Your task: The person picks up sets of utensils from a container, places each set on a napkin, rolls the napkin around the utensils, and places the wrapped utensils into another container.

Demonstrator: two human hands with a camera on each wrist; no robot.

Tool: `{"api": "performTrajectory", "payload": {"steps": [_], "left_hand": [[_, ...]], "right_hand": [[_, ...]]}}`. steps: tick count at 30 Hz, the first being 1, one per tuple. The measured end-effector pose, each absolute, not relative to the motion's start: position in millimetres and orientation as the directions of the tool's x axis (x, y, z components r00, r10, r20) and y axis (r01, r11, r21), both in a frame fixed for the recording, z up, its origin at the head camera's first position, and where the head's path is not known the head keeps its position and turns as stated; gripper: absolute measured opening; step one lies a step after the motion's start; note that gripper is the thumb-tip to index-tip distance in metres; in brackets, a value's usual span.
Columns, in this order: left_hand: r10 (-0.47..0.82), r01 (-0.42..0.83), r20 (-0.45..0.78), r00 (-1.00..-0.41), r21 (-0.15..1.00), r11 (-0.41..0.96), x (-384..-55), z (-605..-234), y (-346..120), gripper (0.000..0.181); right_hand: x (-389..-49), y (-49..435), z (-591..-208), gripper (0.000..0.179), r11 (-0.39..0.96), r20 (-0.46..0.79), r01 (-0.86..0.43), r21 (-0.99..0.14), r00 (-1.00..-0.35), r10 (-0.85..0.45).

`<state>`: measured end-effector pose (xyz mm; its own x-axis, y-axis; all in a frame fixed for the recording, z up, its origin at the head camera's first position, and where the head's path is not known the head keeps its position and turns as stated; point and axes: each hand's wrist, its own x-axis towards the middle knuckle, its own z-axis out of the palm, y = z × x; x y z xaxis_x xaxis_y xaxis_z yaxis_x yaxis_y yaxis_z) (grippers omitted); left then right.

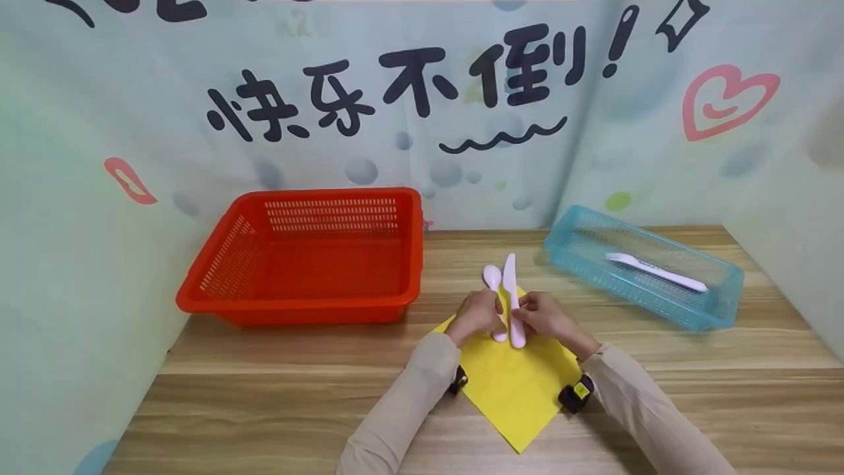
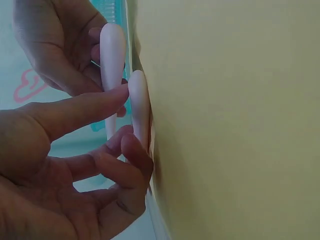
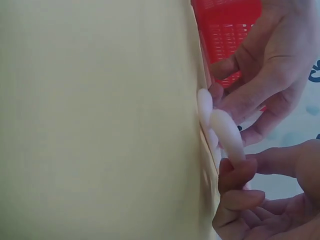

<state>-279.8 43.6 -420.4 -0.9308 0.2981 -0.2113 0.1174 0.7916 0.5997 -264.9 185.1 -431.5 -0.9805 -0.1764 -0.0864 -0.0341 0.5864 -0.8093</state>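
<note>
Over the napkin's [image 1: 517, 389] far half, the left hand [image 1: 476, 315] pinches the spoon [image 1: 492, 277] by its handle between thumb and fingertips, and the right hand [image 1: 547, 313] pinches the knife [image 1: 510, 274] the same way, the gap in each hand closed down to the handle's thickness. The spoon's handle seems to lie against the napkin, the knife's a little raised off it; both heads reach beyond the napkin's far side.

The likeliest fault is a slip: the handles look smooth and rounded, so a light pinch could let one roll or turn askew. With the hands so near each other, fingers could knock the other piece and cross the two. The napkin looks thin and loose, so a fingertip catching it could drag or rumple it.

Counted: two hands, one napkin, one spoon, one knife; one red basket [image 1: 300, 306], left of the napkin and beyond it; one blue tray [image 1: 613, 282], right of the napkin and beyond it, with one pale utensil [image 1: 669, 276] visible inside, perhaps a fork.
</note>
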Motion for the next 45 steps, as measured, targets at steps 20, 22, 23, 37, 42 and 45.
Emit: {"api": "performTrajectory", "payload": {"steps": [20, 22, 23, 37, 42, 45], "left_hand": [[0.325, 0.114, -0.251, -0.912, 0.604, 0.789, -276.8, -413.1, 42.5, 0.029], [0.327, 0.097, -0.272, -0.905, 0.617, 0.781, -276.3, -412.7, 42.4, 0.031], [0.330, 0.086, -0.287, -0.899, 0.623, 0.777, -276.1, -412.5, 42.5, 0.033], [0.392, 0.175, -0.304, -0.868, 0.552, 0.815, -275.2, -413.9, 42.3, 0.043], [0.432, 0.231, -0.268, -0.861, 0.551, 0.802, -275.0, -413.6, 41.4, 0.043], [0.440, 0.227, -0.271, -0.856, 0.569, 0.791, -274.4, -413.0, 41.7, 0.042]], "right_hand": [[-272.6, 180.3, -426.4, 0.031, 0.742, -0.109, -0.102, -0.663, -0.967, -0.230], [-271.1, 180.9, -423.4, 0.039, 0.751, -0.160, -0.097, -0.653, -0.952, -0.262], [-270.5, 181.3, -421.9, 0.043, 0.755, -0.184, -0.099, -0.648, -0.942, -0.281], [-261.2, 186.6, -420.5, 0.038, 0.764, -0.148, -0.319, -0.562, -0.869, -0.472], [-261.0, 188.1, -422.9, 0.023, 0.718, -0.048, -0.455, -0.527, -0.828, -0.559], [-260.5, 189.0, -422.7, 0.018, 0.708, -0.028, -0.490, -0.509, -0.812, -0.582]]}}
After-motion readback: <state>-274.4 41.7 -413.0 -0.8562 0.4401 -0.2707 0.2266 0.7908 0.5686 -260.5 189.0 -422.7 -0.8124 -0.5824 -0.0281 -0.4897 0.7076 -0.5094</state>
